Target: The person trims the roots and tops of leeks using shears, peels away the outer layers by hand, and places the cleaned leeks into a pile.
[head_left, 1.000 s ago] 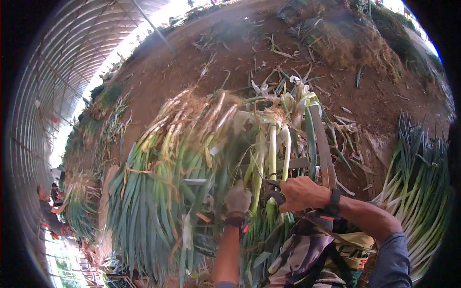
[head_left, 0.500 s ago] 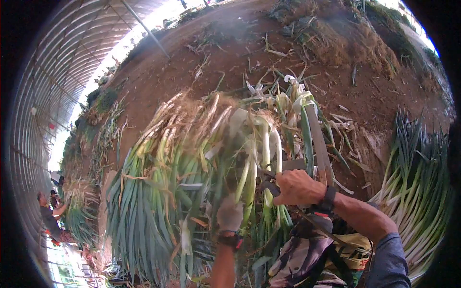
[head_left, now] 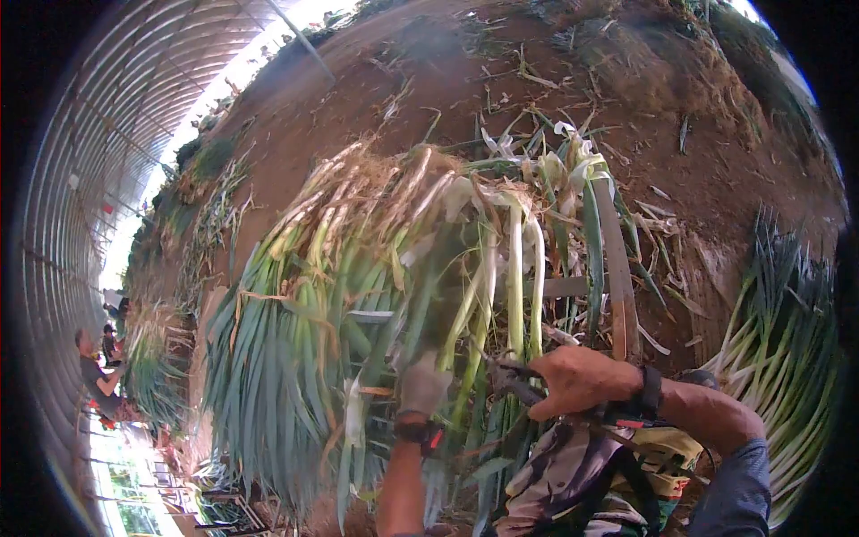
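My left hand (head_left: 424, 387), in a light glove, is closed round the leaves of green onion stalks (head_left: 458, 336); its fingertips are partly blurred. To its right, my right hand (head_left: 580, 378) is bare and closed on a dark tool (head_left: 516, 379), which looks like a blade or clippers. The tool lies across the lower part of peeled pale stalks (head_left: 515, 277), whose roots point away from me. Left of my hands spreads a big heap of unpeeled green onions (head_left: 286, 358) with brown roots.
A pile of cleaned green onions (head_left: 769, 376) lies at the right. A wooden bar (head_left: 617, 268) stands beyond my right hand. Leaf scraps litter the brown soil (head_left: 429, 98). At the far left, a person (head_left: 100, 380) sits by another onion pile (head_left: 154, 376).
My left hand has moved slightly left and down with the stalk leaves. My right hand has shifted a little right and lower, and more of the dark tool shows. The view has also shifted.
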A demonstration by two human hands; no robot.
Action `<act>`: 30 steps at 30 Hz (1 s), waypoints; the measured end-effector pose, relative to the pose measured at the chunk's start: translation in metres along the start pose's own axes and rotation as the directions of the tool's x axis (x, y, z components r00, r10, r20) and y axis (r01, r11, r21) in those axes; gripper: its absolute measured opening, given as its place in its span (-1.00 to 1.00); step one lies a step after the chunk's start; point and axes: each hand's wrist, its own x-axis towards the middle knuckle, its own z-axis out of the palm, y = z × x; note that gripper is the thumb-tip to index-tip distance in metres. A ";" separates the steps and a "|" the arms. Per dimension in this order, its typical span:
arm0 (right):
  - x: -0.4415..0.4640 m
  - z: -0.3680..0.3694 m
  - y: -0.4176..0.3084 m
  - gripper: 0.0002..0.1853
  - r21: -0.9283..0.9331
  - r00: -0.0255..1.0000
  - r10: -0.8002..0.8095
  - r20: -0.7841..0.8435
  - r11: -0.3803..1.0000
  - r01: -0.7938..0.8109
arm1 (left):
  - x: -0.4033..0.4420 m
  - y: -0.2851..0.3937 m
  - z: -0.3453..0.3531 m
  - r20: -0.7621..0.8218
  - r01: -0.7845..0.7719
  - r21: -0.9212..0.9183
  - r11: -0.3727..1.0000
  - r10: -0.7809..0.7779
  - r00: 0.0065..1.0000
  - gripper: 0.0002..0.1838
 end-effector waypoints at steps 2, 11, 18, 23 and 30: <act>-0.003 0.010 -0.003 -0.46 0.043 0.999 -0.054 -0.004 0.998 0.054 | 0.001 0.006 0.005 -0.031 0.016 0.048 0.999 -0.015 0.999 -0.51; 0.006 0.002 -0.013 -0.42 -0.116 0.999 0.049 0.002 0.992 -0.048 | 0.002 0.013 0.016 -0.091 0.039 0.091 0.995 -0.031 0.995 -0.62; 0.022 -0.015 0.004 -0.43 -0.120 0.981 0.105 -0.165 0.985 -0.125 | 0.008 0.002 0.028 -0.176 -0.030 0.117 0.993 0.050 0.983 -0.64; 0.018 -0.024 0.008 -0.42 -0.112 0.970 0.129 -0.205 0.982 -0.154 | 0.017 -0.005 0.029 -0.150 -0.109 0.060 0.992 0.117 0.982 -0.49; -0.012 -0.030 0.015 -0.40 -0.142 0.979 0.084 -0.187 0.983 -0.112 | 0.050 0.035 0.011 -0.073 -0.158 -0.829 0.536 0.176 0.982 -0.01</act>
